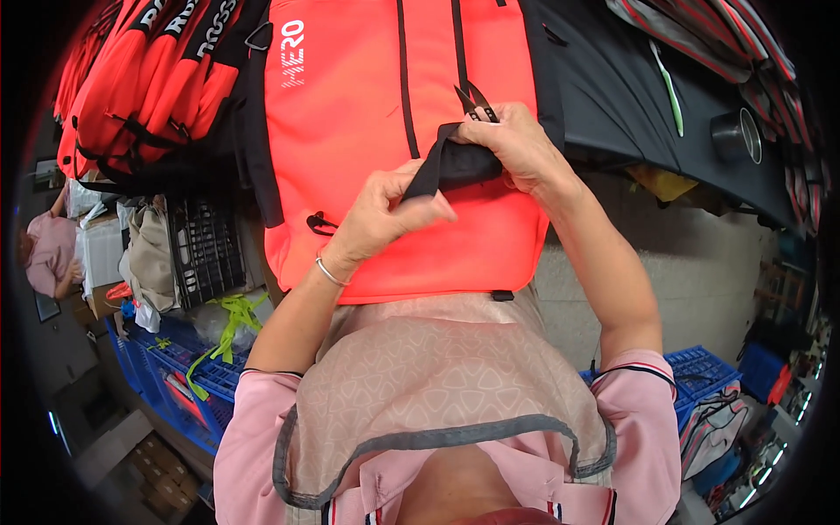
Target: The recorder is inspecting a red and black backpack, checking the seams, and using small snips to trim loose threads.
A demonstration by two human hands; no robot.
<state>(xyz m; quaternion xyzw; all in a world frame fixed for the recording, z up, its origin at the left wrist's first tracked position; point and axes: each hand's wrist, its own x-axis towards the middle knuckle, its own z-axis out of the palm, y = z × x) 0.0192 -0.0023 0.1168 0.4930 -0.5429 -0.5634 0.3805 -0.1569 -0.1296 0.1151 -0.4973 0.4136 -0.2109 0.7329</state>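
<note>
One black webbing strap (451, 162) runs across the front of one neon-orange backpack (350, 131) that lies on the dark worktable (630, 114) against the person's apron. The left hand (385, 219) is closed around the strap's lower end, thumb pressed on top. The right hand (516, 144) pinches the strap's upper fold and also holds one pair of small black thread snips (475, 101), blades pointing up. A stack of more orange backpacks (140, 79) sits to the left. Nearby stand two blue crates (188, 372), one black crate (206, 249) and one metal cup (737, 136).
</note>
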